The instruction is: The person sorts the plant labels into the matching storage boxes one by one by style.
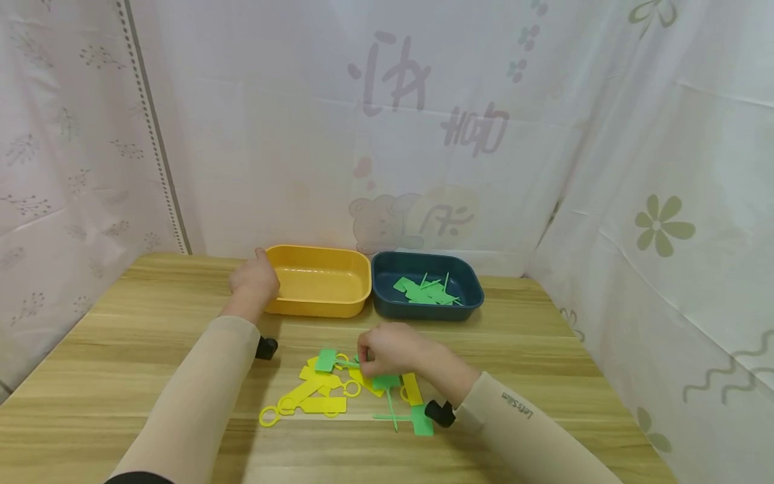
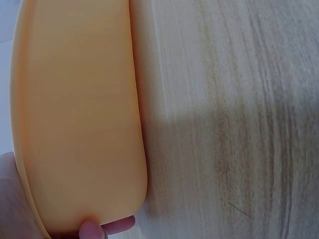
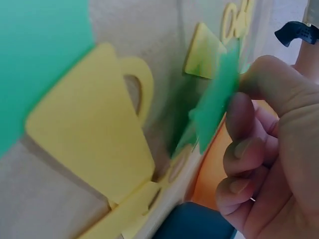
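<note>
My left hand (image 1: 255,279) grips the left end of the yellow bin (image 1: 317,309); fingertips (image 2: 92,230) show against its outer wall in the left wrist view. Over the pile at the middle of the table, my right hand (image 1: 396,349) pinches a green plant label (image 3: 219,94) between thumb and forefinger. Beneath and around that hand lie yellow ring-ended tags (image 1: 323,405), overlapping one another. Several green plant labels (image 1: 422,421) with thin stems lie among them, some partly hidden by the right hand.
A dark blue bin (image 1: 426,311) stands right beside the yellow one and holds a heap of green labels (image 1: 426,291). Both bins sit at the back of the wooden table (image 1: 526,363), near a printed curtain (image 1: 290,134).
</note>
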Tool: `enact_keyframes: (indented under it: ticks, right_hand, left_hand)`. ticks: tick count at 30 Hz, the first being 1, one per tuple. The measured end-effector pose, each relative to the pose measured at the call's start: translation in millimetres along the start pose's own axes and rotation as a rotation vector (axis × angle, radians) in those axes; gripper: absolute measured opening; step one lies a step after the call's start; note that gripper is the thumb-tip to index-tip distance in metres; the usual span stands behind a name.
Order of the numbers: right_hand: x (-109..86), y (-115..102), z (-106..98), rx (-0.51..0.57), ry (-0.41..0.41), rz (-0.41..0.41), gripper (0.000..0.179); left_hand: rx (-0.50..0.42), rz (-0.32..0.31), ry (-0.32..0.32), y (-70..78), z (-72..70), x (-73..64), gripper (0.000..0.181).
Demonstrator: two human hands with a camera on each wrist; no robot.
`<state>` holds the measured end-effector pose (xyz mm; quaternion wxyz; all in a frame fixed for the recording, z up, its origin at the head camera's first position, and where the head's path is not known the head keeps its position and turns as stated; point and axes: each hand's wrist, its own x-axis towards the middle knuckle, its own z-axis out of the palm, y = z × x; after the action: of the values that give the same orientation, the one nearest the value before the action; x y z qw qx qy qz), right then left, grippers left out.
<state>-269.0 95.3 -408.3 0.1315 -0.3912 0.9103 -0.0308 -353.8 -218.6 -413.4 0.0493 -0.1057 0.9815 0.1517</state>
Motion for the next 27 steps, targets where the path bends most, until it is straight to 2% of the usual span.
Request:
enact_keyframes:
  ticks: [8,18,27]
  right_hand:
    - [-4.5,-2,-12,0.051,0.061,0.017,0.008]
    - [-8.3,1,-20,0.183,0.131,0.017,0.007]
    - [-13.5,3,-23,0.171,0.201,0.024,0.006]
  left_hand:
    - [-0.010,-0.006,-0.007,0.3,-1.7,-1.9,0.088]
    - [-0.010,0.002,-0.004,-0.1,-2.3,-4.2,0.086]
    - [-0.012,0.009,0.008,0.4,-0.9,-4.2,0.086]
